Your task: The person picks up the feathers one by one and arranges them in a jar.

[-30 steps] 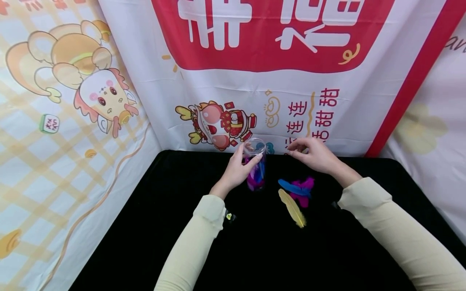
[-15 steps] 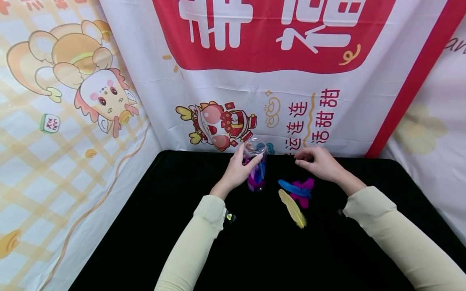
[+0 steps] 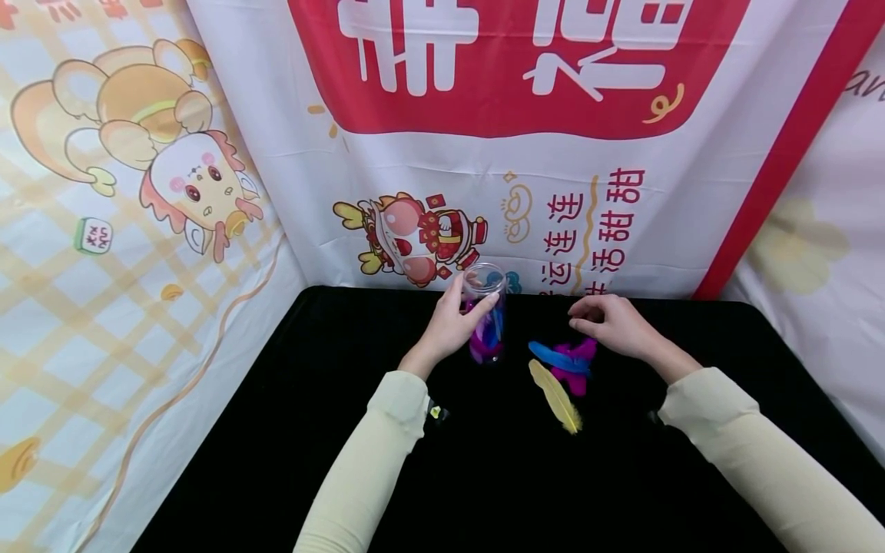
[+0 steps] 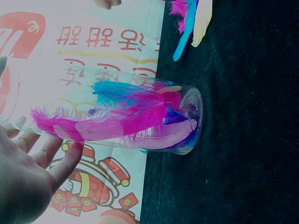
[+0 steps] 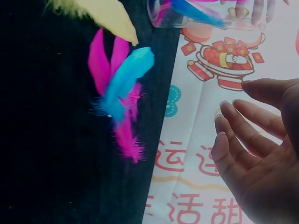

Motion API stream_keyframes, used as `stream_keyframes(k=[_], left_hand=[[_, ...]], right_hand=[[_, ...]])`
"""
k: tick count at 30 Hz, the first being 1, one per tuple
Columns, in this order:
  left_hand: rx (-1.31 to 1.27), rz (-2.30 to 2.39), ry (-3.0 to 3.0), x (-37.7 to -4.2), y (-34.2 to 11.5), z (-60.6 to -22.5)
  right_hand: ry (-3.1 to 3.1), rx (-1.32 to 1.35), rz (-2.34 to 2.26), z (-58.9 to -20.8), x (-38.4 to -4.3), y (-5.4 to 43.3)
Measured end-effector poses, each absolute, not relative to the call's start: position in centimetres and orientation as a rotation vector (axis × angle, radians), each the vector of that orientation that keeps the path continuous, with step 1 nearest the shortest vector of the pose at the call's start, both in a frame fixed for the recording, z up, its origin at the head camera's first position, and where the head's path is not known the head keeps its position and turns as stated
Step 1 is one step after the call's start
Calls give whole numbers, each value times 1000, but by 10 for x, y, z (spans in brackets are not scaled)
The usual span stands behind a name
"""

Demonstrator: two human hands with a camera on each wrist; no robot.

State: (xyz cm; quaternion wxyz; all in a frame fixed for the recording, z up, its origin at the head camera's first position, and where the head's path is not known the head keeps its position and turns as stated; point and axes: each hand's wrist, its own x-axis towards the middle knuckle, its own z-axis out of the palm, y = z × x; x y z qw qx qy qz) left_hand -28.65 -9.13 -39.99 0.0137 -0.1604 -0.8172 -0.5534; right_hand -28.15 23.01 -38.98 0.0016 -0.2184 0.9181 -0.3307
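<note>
And away went the right hand (image 3: pixel 615 326), down and across from beside the jar (image 3: pixel 489 332) to the near neighbourhood of the loose pile! Its fingers were loosely bent, thumb well parted from the rest, nothing between them; the right wrist view showed them apart from the feathers. The left hand (image 3: pixel 448 321) hadn't budged: its fingers were wrapped around the upper part of the jar, gripping it upright near the far edge of the black desk (image 3: pixel 276 430). Neither the jar nor the pile had shifted over that last second.

So what did that swing mean? By the look of it, the reach to the pile had become short, while the jar stood steadied by the other hand. Inside the jar, a magenta feather (image 4: pixel 103 126) lay along the wall, with blue and paler ones about it (a tidy riot of colour, that). Out on the desk, a blue feather (image 3: pixel 556 357) lay across magenta feathers (image 3: pixel 574 382), and a yellow feather (image 3: pixel 555 395) lay just beside them, on the person's side. Those lay outside the jar, untouched, and both hands were well apart.
</note>
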Motion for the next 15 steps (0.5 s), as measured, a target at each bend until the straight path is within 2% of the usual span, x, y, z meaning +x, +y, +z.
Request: stream_keyframes(k=[15], left_hand=[[-472,-1690,-2561,-289,-90,-403]], right_hand=[[2845,-686,-1004,-414,-280,239]])
